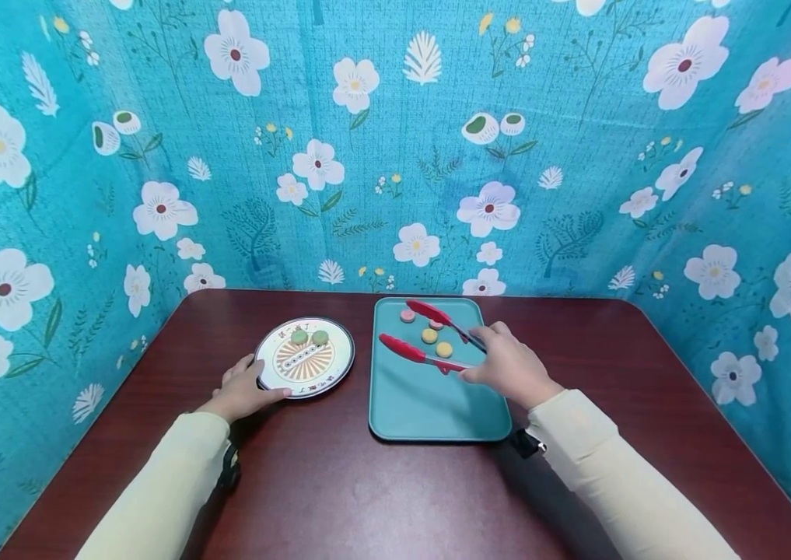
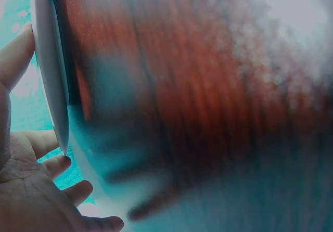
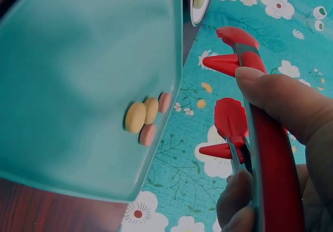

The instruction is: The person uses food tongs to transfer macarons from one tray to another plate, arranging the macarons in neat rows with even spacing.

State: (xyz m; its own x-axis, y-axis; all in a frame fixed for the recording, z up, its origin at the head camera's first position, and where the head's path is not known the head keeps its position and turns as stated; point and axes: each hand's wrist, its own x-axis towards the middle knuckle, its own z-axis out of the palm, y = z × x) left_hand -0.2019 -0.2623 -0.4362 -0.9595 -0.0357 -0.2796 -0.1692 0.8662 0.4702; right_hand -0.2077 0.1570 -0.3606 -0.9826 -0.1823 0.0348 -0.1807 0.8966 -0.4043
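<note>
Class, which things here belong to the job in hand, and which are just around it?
Part of the job:
tongs, in the right hand
plate, left hand at its rim
tray
green macarons
yellow macarons
pink macarons

Just around it:
table
flowered cloth

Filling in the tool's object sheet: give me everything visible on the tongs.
The tongs have two metallic-looking arms with bright red heads, apparently silicone or plastic. Each arm carries a small red prong near its head, and red covers the outer handle seen in the right wrist view. They are spread open, gripping nothing, held in the right hand above the teal tray, heads pointing toward the far left. Their rear end is hidden.
</note>
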